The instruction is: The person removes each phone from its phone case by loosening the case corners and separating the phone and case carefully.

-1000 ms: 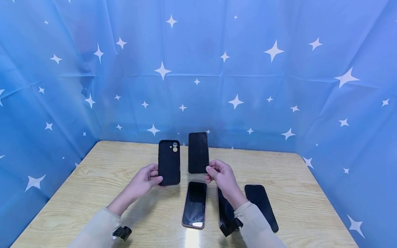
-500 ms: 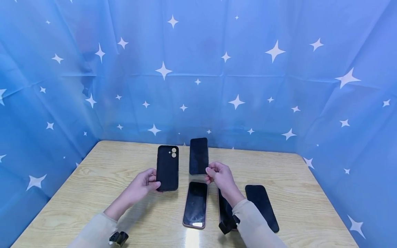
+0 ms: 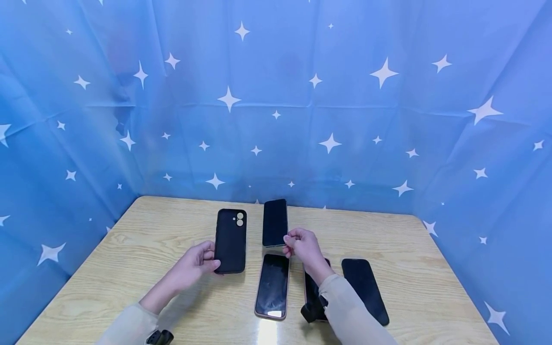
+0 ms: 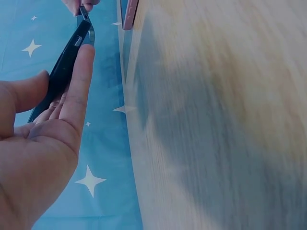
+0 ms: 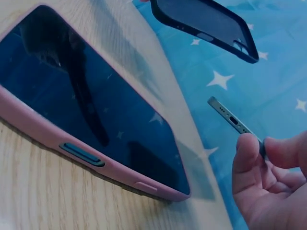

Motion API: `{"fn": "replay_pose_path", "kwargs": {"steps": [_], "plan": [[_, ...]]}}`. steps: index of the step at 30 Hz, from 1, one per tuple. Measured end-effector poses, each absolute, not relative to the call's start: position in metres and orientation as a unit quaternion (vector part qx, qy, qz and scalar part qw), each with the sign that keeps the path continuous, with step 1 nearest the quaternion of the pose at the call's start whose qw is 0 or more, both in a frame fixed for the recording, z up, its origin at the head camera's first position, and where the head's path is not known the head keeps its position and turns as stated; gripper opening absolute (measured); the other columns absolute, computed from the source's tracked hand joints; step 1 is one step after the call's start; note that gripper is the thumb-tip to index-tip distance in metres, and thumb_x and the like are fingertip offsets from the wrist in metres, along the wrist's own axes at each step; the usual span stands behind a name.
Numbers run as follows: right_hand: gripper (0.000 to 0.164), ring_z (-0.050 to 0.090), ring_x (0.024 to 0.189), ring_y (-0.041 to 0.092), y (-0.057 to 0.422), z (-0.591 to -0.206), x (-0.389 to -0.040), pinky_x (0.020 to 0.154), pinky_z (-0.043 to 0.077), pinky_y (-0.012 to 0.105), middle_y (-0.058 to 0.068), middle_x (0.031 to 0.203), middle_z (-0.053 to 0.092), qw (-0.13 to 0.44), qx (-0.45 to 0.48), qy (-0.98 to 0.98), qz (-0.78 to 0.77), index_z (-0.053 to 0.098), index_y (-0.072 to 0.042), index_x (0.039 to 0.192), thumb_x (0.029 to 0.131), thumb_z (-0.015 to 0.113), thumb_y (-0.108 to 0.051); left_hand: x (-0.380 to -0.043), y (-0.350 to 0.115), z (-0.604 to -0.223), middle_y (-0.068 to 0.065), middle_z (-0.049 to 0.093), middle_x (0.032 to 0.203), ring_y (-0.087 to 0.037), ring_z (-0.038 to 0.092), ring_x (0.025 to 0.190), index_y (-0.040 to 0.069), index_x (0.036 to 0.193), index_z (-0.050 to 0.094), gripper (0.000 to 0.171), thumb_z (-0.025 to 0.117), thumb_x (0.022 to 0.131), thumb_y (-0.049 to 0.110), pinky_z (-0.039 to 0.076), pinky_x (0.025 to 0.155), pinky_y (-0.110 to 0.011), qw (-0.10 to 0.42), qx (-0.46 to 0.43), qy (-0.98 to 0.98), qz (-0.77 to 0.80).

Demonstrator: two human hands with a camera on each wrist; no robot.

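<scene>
My left hand (image 3: pixel 195 265) grips an empty black phone case (image 3: pixel 230 242) by its lower left edge, inner side facing me, camera cutouts at the top right. In the left wrist view the thumb and fingers clasp the case (image 4: pixel 67 62) from both sides. To the right, my right hand (image 3: pixel 304 247) pinches a bare phone (image 3: pixel 274 223) at its lower right corner, dark screen toward me. The right wrist view shows that phone's bottom edge (image 5: pixel 230 117) with its port, between thumb and fingers. Case and phone are held side by side, apart, over the table's far part.
On the wooden table (image 3: pixel 108 278) lies a phone in a pink case (image 3: pixel 271 287), just below the held phone. Another cased phone (image 3: pixel 314 292) lies partly under my right forearm, and a black phone (image 3: pixel 365 290) lies farther right. A blue star-patterned curtain (image 3: pixel 276 134) hangs behind.
Both hands have come down slightly, the left one also a bit leftward. The held phone has tipped back somewhat, and case and phone now sit lower in the head view. Both grips are kept.
</scene>
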State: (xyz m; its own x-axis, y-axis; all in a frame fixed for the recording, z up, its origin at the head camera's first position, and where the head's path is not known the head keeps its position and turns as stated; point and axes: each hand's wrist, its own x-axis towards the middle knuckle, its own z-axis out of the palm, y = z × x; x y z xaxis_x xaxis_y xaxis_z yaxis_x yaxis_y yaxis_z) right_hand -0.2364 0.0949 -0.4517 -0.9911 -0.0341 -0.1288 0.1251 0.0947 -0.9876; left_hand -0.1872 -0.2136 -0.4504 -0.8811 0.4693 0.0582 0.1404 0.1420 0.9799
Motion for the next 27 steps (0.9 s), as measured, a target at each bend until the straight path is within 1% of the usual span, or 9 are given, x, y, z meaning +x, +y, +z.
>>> {"fn": "replay_pose_path", "kwargs": {"steps": [7, 10, 14, 16, 18, 23, 27], "plan": [[0.012, 0.061, 0.06, 0.014, 0.092, -0.458, -0.242, 0.059, 0.055, 0.028, 0.011, 0.078, 0.066, 0.07, 0.035, 0.753, -0.653, 0.059, 0.01, 0.108, 0.103, 0.058, -0.001, -0.184, -0.215, -0.454, -0.038, 0.064, 0.122, -0.025, 0.074, 0.103, -0.021, 0.127, 0.045, 0.028, 0.049, 0.102, -0.009, 0.061, 0.087, -0.05, 0.135, 0.209, 0.738, 0.627], [0.01, 0.061, 0.06, 0.013, 0.091, -0.461, -0.246, 0.057, 0.055, 0.026, 0.011, 0.078, 0.065, 0.076, 0.034, 0.763, -0.641, 0.059, 0.009, 0.106, 0.103, 0.058, 0.0, -0.183, -0.215, -0.455, -0.039, 0.063, 0.122, -0.024, 0.073, 0.103, -0.021, 0.126, 0.045, 0.028, 0.049, 0.102, -0.009, 0.061, 0.087, -0.051, 0.138, 0.214, 0.734, 0.63], [0.008, 0.06, 0.06, 0.013, 0.089, -0.464, -0.254, 0.054, 0.053, 0.023, 0.01, 0.076, 0.064, 0.085, 0.035, 0.769, -0.632, 0.06, 0.009, 0.102, 0.102, 0.057, 0.001, -0.183, -0.214, -0.456, -0.04, 0.062, 0.122, -0.03, 0.073, 0.105, -0.022, 0.125, 0.045, 0.027, 0.048, 0.102, -0.01, 0.061, 0.086, -0.052, 0.14, 0.221, 0.725, 0.637], [0.009, 0.06, 0.06, 0.013, 0.088, -0.466, -0.257, 0.054, 0.053, 0.023, 0.01, 0.075, 0.063, 0.093, 0.035, 0.77, -0.63, 0.06, 0.009, 0.102, 0.103, 0.057, 0.001, -0.183, -0.214, -0.457, -0.042, 0.062, 0.122, -0.034, 0.073, 0.105, -0.023, 0.125, 0.044, 0.027, 0.048, 0.102, -0.01, 0.061, 0.086, -0.052, 0.14, 0.225, 0.72, 0.642], [0.009, 0.061, 0.06, 0.014, 0.086, -0.468, -0.261, 0.054, 0.053, 0.023, 0.01, 0.074, 0.064, 0.101, 0.04, 0.769, -0.629, 0.06, 0.009, 0.101, 0.103, 0.057, 0.001, -0.183, -0.214, -0.458, -0.042, 0.061, 0.122, -0.036, 0.072, 0.104, -0.023, 0.124, 0.044, 0.026, 0.048, 0.101, -0.01, 0.061, 0.085, -0.053, 0.14, 0.228, 0.717, 0.643], [0.011, 0.064, 0.061, 0.014, 0.083, -0.47, -0.265, 0.059, 0.058, 0.026, 0.012, 0.076, 0.067, 0.114, 0.057, 0.77, -0.625, 0.061, 0.011, 0.107, 0.103, 0.057, 0.001, -0.184, -0.215, -0.462, -0.042, 0.062, 0.121, -0.03, 0.073, 0.103, -0.022, 0.123, 0.045, 0.024, 0.048, 0.101, -0.01, 0.061, 0.085, -0.054, 0.137, 0.226, 0.722, 0.639], [0.012, 0.065, 0.059, 0.012, 0.078, -0.47, -0.27, 0.061, 0.061, 0.028, 0.012, 0.073, 0.069, 0.119, 0.064, 0.768, -0.626, 0.06, 0.012, 0.108, 0.102, 0.059, 0.001, -0.186, -0.217, -0.464, -0.041, 0.062, 0.122, -0.025, 0.074, 0.102, -0.021, 0.123, 0.046, 0.024, 0.047, 0.101, -0.011, 0.06, 0.086, -0.054, 0.138, 0.222, 0.725, 0.637]]}}
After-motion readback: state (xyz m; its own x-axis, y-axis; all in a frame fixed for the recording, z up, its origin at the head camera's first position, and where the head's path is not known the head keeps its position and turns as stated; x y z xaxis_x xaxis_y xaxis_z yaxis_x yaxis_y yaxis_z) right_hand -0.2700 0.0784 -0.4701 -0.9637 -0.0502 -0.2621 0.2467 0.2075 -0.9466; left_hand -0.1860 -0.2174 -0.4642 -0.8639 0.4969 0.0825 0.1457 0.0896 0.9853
